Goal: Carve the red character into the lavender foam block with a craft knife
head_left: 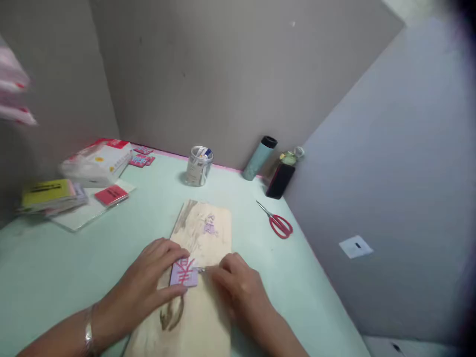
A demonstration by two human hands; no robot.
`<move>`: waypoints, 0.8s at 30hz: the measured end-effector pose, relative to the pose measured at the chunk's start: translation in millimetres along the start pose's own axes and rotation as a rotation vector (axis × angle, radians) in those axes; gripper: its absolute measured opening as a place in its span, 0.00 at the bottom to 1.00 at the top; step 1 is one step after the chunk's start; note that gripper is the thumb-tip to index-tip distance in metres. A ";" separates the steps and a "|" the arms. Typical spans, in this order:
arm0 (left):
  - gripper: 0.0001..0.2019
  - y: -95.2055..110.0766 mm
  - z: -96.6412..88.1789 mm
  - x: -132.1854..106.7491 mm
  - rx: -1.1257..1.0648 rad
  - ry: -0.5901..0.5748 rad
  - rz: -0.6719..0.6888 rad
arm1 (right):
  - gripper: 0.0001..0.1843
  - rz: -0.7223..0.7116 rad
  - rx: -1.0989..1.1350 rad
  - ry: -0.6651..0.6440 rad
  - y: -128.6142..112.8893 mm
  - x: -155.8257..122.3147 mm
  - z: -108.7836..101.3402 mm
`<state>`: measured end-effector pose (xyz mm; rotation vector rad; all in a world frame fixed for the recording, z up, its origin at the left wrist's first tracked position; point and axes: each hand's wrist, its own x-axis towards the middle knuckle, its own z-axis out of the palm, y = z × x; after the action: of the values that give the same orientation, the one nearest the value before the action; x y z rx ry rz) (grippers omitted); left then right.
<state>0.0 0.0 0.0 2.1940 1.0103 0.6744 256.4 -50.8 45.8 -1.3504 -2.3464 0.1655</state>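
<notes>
A pale wooden board [208, 233] lies on the light green table [55, 267] in front of me. On it rests a small lilac paper square [184, 272] with a pink cut-out character. My left hand [148, 282] holds the square down, thumb and fingers pinching its left edge. My right hand [238, 287] is closed on a thin metal tool whose tip touches the square's right edge; most of the tool is hidden in the fingers. A small lilac scrap [210, 228] lies further up the board.
Red-handled scissors [278, 224] lie to the right of the board. A clear jar of pens [199, 166], a teal flask [259, 157] and a dark bottle [281, 177] stand at the back. Boxes, a yellow book [48, 194] and red cards [111, 194] lie at the left. Grey partition walls enclose the desk.
</notes>
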 end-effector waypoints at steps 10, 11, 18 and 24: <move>0.19 -0.7 -4.3 1.5 0.008 0.001 0.004 | 0.13 -0.036 -0.062 -0.064 -3.6 7.1 -12.3; 0.19 -0.7 -4.7 1.4 0.010 0.002 0.003 | 0.13 -0.036 -0.064 -0.063 -4.6 7.6 -12.1; 0.18 8.4 1.9 0.8 -0.032 0.113 -0.015 | 0.13 -0.008 0.006 -0.024 -0.4 5.5 -6.8; 0.18 6.8 1.6 1.1 -0.018 0.110 0.013 | 0.15 -0.014 0.041 -0.068 3.5 4.2 -10.6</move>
<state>4.9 -3.2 4.0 2.1689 1.0416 0.8143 261.9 -46.6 55.6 -1.3276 -2.3946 0.2584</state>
